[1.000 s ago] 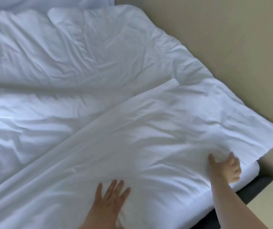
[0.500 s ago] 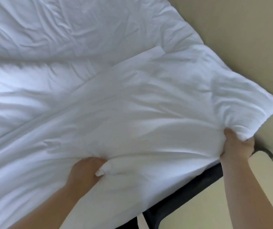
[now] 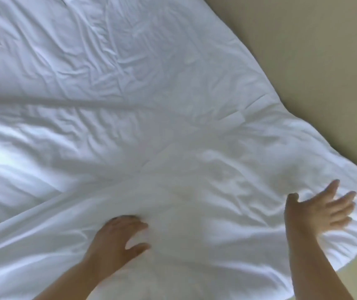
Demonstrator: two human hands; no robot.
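Smoothing of white duvet [image 3: 173, 148], which lies spread flat across the view from 9 o'clock to 4 o'clock and borders a beige wall [image 3: 303, 50] at 1 o'clock. The left hand [image 3: 119, 241] at 6 o'clock presses palm-down, fingers straight and splayed. The right hand [image 3: 322, 211] at 4 o'clock is blurred, fingers extended and gripping nothing. The turned-over layer's long axis and fold edge [image 3: 65, 200] run from 8 o'clock to 2 o'clock, and its corner points to 3 o'clock. Advisable technique: anchor with the left palm and sweep the right outward, driving creases toward that corner.
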